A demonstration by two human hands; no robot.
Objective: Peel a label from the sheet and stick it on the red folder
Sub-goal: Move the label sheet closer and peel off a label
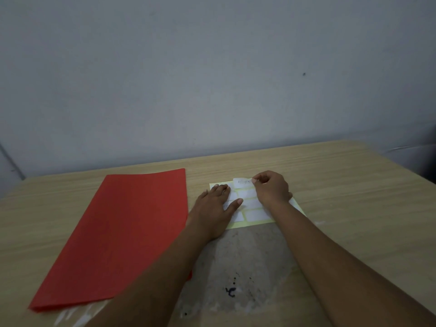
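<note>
The red folder (122, 232) lies flat on the left half of the wooden table. To its right is a pale yellow label sheet (257, 217) carrying several white labels. My left hand (215, 206) presses flat on the sheet's left part, fingers spread. My right hand (271, 187) is at the sheet's far edge, thumb and forefinger pinched on a white label (241, 182) with faint writing, which is lifted off the sheet. My right forearm covers part of the sheet's right side.
The wooden table (354, 197) has a worn grey patch (245, 263) with dark ink marks near the front edge. A plain grey wall stands behind the table. A dark object (430, 156) sits past the table's right corner.
</note>
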